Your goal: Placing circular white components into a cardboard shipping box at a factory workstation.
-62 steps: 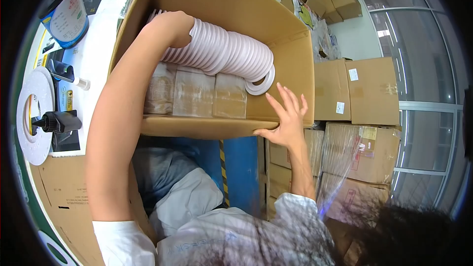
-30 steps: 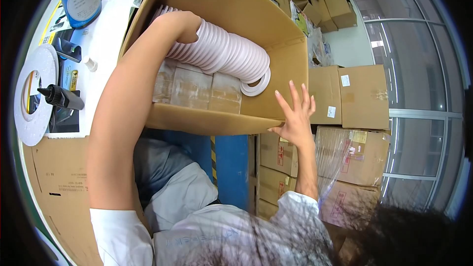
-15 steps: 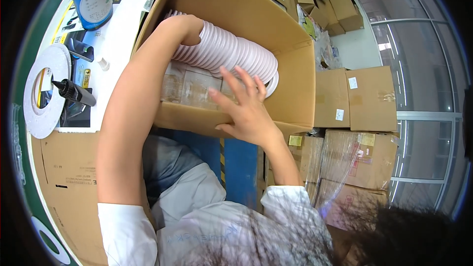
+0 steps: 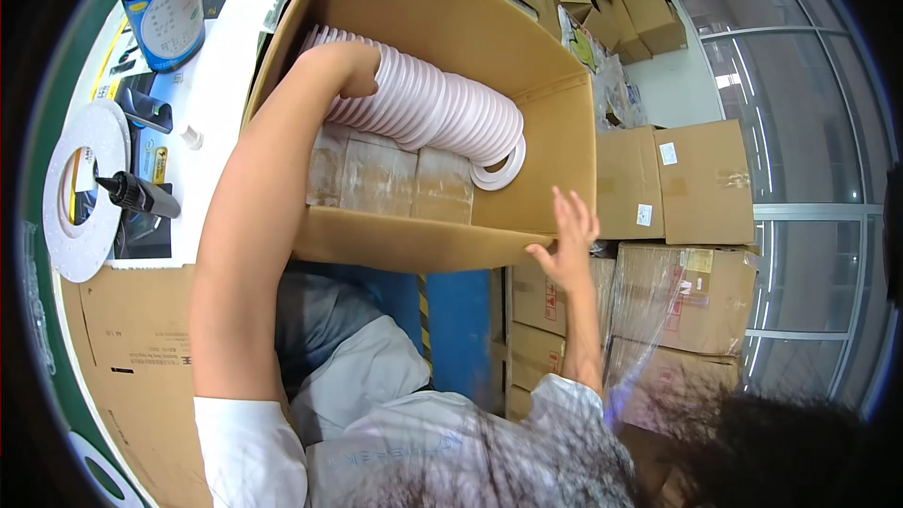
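A cardboard box (image 4: 489, 0) lies open before me, holding a long row of thin white rings (image 4: 428, 99) stood on edge. One ring at the right end of the row leans over and shows its round hole. My left hand (image 4: 346, 66) reaches over the box's left side and curls onto the left part of the row; its fingertips are hidden. At the near right corner of the box is my right hand (image 4: 569, 240), fingers apart and holding nothing, the thumb by the rim. Tape-covered cardboard blocks (image 4: 381, 174) lie beside the rings, on the near side.
On the white table at left are a blue bottle with a black cap (image 4: 169, 14), flat speckled rings (image 4: 64, 226), a dark nozzle bottle (image 4: 141, 196) and a small white cap (image 4: 191, 137). Closed cartons (image 4: 705, 179) stand to the right, some in clear film, beside glass panels.
My right hand has moved from over the rings rightward to the box's near right corner. The left hand stays on the row. The view has shifted slightly.
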The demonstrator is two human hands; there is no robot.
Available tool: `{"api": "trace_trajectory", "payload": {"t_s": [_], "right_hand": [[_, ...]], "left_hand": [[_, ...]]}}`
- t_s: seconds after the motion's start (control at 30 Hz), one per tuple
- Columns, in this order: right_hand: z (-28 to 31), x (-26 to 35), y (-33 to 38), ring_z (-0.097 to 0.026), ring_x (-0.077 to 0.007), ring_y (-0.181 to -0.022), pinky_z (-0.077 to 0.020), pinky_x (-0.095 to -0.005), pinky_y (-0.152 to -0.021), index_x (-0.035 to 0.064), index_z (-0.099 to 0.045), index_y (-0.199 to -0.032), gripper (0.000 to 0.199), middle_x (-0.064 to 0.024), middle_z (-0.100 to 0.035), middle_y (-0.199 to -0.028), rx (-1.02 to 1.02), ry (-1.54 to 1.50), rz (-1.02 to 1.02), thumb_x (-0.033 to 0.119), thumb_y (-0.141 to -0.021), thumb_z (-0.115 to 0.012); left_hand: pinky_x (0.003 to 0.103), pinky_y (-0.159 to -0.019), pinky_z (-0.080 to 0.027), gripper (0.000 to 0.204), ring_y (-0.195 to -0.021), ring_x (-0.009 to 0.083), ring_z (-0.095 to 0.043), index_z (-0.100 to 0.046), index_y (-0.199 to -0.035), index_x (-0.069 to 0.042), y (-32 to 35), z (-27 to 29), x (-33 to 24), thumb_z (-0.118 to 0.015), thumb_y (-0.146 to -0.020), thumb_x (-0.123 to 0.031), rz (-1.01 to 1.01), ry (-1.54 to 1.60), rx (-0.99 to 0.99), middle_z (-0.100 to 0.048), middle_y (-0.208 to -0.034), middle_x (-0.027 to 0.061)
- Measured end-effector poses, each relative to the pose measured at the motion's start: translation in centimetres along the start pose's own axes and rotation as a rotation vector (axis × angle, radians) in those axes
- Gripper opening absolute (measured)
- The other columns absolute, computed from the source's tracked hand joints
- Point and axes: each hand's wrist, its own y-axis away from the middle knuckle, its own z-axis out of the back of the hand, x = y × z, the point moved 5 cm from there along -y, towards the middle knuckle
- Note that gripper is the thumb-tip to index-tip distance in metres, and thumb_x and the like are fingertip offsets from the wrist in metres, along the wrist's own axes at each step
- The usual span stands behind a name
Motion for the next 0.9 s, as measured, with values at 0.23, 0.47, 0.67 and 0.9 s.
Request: {"api": "trace_trajectory", "payload": {"t_s": [0.23,0.47,0.67,0.9], "right_hand": [[-0.8,9.7,-3.7,-0.036,-0.0302,-0.131,-0.0109,-0.0562,-0.107,0.0093,-0.045,-0.132,0.076,-0.0068,-0.047,-0.140,-0.084,-0.027,0.076,0.064,-0.080,-0.057],[0.4,15.0,-5.2,-0.047,-0.0241,-0.121,-0.0168,-0.0498,-0.105,0.0087,-0.057,-0.113,0.062,-0.0033,-0.054,-0.132,-0.390,-0.047,0.134,0.058,-0.075,-0.066],[0.7,9.4,-2.2,-0.048,-0.0258,-0.121,-0.0172,-0.0497,-0.106,0.0083,-0.048,-0.130,0.080,-0.0060,-0.053,-0.134,-0.330,-0.108,-0.041,0.049,-0.067,-0.078],[2.0,3.9,0.7,-0.036,-0.0343,-0.134,-0.0218,-0.0488,-0.109,0.0070,-0.030,-0.145,0.111,-0.0150,-0.033,-0.149,-0.154,-0.100,-0.487,0.035,-0.055,-0.088]], "left_hand": [[0.041,-0.082,-0.050,0.029,-0.092,0.0344,-0.064,-0.070,-0.095,-0.003,-0.1,-0.2,0.4,-0.062,-0.081,-0.027,0.045,0.041,0.032,-0.067,-0.096,0.0207],[0.041,-0.085,-0.049,0.032,-0.094,0.0343,-0.064,-0.069,-0.099,0.000,0.7,0.3,-0.2,-0.061,-0.082,-0.027,0.040,0.000,0.070,-0.067,-0.099,0.0210],[0.040,-0.084,-0.050,0.030,-0.093,0.0325,-0.065,-0.069,-0.099,-0.001,0.6,-0.2,0.6,-0.061,-0.083,-0.025,0.094,0.039,0.108,-0.068,-0.099,0.0205],[0.039,-0.076,-0.052,0.028,-0.078,0.0288,-0.067,-0.069,-0.094,0.000,0.3,-0.6,0.2,-0.059,-0.083,-0.023,0.102,0.038,0.145,-0.069,-0.081,0.0169]]}}
